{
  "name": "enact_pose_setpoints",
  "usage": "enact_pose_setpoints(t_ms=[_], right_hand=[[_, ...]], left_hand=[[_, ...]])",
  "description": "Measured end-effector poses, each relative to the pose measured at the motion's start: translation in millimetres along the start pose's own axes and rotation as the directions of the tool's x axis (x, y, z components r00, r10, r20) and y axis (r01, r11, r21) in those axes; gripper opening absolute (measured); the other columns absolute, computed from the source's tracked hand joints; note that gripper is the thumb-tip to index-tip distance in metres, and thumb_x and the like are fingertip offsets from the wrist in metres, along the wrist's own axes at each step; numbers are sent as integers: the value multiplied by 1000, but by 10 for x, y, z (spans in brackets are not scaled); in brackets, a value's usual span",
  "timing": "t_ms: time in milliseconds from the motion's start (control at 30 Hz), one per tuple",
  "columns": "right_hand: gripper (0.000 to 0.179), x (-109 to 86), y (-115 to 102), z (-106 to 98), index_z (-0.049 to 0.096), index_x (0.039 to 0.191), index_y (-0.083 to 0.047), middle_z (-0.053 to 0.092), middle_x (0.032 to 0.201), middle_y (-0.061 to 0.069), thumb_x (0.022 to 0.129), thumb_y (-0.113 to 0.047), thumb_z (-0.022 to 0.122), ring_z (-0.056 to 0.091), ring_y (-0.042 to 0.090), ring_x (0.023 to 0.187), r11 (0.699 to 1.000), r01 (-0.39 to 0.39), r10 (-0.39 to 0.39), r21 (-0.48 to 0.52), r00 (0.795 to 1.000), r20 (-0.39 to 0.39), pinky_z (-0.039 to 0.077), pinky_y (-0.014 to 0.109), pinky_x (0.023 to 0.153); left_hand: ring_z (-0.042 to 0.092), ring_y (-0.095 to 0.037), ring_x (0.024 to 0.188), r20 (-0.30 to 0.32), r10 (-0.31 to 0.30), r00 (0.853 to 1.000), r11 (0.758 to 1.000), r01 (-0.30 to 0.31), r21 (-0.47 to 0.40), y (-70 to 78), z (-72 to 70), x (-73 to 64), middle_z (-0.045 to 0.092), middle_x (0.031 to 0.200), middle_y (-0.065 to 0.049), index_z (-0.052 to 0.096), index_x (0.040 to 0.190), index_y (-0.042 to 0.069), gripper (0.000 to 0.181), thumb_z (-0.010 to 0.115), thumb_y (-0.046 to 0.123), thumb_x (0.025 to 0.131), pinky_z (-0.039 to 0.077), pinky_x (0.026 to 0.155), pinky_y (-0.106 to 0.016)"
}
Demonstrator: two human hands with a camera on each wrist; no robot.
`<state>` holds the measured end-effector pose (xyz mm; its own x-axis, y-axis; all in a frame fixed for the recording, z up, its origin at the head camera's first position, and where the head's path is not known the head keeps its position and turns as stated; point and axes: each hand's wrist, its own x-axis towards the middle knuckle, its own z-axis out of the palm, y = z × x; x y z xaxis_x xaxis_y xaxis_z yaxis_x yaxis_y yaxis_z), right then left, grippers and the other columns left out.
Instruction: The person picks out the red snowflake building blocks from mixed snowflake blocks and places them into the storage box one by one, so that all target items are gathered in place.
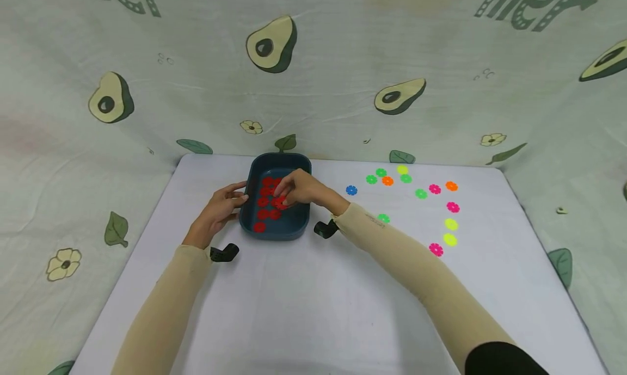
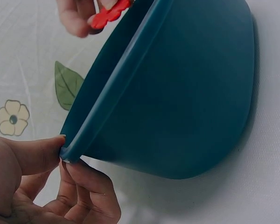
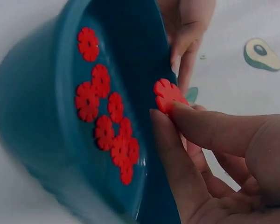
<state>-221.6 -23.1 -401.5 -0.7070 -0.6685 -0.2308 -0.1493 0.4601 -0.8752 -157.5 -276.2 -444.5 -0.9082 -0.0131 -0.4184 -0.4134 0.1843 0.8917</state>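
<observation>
A dark teal plastic basin (image 1: pixel 294 231) stands toward the back left of the white table, with several red flower-shaped discs (image 3: pixel 87 102) lying flat on its bottom. My left hand (image 1: pixel 217 209) pinches the basin's left rim (image 2: pixel 77 151) between thumb and fingers. Over the inside of the basin is my right hand (image 1: pixel 301 189), which pinches one red flower-shaped disc (image 3: pixel 168 94) between thumb and forefinger. In the left wrist view that held red disc (image 2: pixel 111 15) shows above the rim, apart from the others.
Loose flower-shaped discs lie across the table's right half: a blue disc (image 1: pixel 351 190), and several green (image 1: pixel 421 194), pink (image 1: pixel 453 207), yellow (image 1: pixel 450 239) and orange discs (image 1: pixel 452 186). A cloth backdrop (image 1: pixel 333 48) printed with avocados rises behind the table.
</observation>
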Motion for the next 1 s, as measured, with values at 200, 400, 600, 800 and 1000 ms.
enact_pose_setpoints(t_ms=[200, 400, 600, 800, 1000], right_hand=[[26, 120, -82, 64, 77, 111, 9, 74, 98, 16, 87, 18, 73, 71, 20, 84, 999, 16, -13, -39, 996, 94, 62, 30, 79], [23, 244, -105, 122, 77, 109, 9, 70, 84, 8, 89, 19, 70, 69, 14, 73, 997, -39, 52, -69, 977, 205, 62, 35, 83], [21, 346, -106, 173, 77, 108, 8, 68, 78, 6, 91, 17, 69, 67, 15, 71, 990, -88, 116, -114, 956, 269, 62, 41, 89], [23, 440, -97, 201, 77, 108, 7, 65, 78, 6, 91, 19, 68, 66, 15, 70, 981, -112, 158, -159, 936, 315, 62, 36, 83], [31, 497, -112, 209, 77, 115, 5, 65, 84, 5, 90, 21, 68, 64, 15, 73, 970, -145, 213, -196, 896, 389, 61, 30, 76]], left_hand=[[53, -17, 111, 0, 0, 1000, 1000, 0, -6, -1, 1, 13, 47, 131, -4, 34, 167, 16, 61, 57, 15, 110, 47, 80, -30], [53, -21, 115, -9, 1, 1000, 1000, -1, 0, -8, 10, 19, 47, 136, -9, 37, 166, 16, 60, 57, 14, 110, 47, 84, -32], [52, -25, 121, -13, -5, 1000, 1000, 5, 2, -6, -4, 18, 46, 139, -11, 37, 166, 16, 59, 56, 14, 111, 45, 89, -36], [53, -24, 121, -13, -4, 1000, 1000, 4, -2, 8, 3, 10, 46, 140, -11, 36, 166, 16, 59, 56, 14, 110, 45, 89, -37], [52, -25, 120, -16, -5, 1000, 1000, 5, -3, 11, 16, 10, 46, 138, -12, 38, 166, 16, 59, 56, 13, 110, 44, 89, -37]])
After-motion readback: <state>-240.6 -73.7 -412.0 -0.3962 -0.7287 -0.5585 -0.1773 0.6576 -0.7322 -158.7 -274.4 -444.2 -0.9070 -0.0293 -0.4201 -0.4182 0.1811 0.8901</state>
